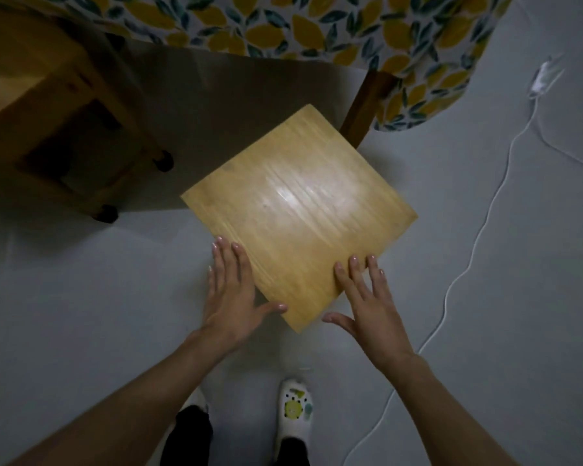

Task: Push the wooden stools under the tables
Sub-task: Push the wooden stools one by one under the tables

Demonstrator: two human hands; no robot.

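Observation:
A square wooden stool (pixel 300 210) stands on the grey floor, seen from above, turned like a diamond. Its far corner reaches toward the table (pixel 317 25), which wears a lemon-print cloth. My left hand (pixel 231 294) lies flat along the seat's near-left edge, fingers spread, thumb at the near corner. On the near-right edge my right hand (pixel 367 297) rests flat, fingertips on the seat top. Neither hand grips anything. A second wooden stool (pixel 58 122) stands at the left in shadow, partly beneath the table's edge.
A dark wooden table leg (pixel 364 109) stands just beyond the stool's far-right side. A white cable (pixel 478 237) trails across the floor on the right. My feet in white patterned slippers (pixel 295 412) are below the stool.

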